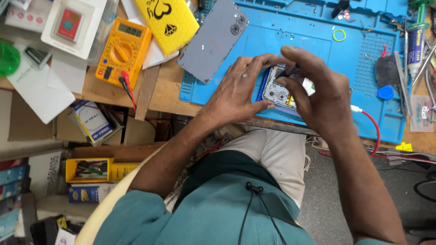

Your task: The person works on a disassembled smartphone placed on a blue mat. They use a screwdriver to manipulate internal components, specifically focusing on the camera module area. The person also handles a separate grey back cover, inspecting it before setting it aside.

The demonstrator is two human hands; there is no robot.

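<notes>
An opened phone [278, 92] with its inner camera frame showing lies on the blue work mat [318, 50] near the bench's front edge. My left hand [238, 88] presses on the phone's left end, fingers curled over its top edge. My right hand [318, 93] covers the phone's right part and pinches a thin dark tool [288, 71] whose tip points down at the phone's upper side. The removed grey back cover [213, 38] rests to the upper left, half on the mat.
An orange multimeter [123, 51] and a yellow phone case [172, 20] lie at the left. A glue tube [415, 50], tweezers and a blue cap [386, 92] are at the right. A red cable [374, 129] hangs off the bench. Boxes crowd the floor at left.
</notes>
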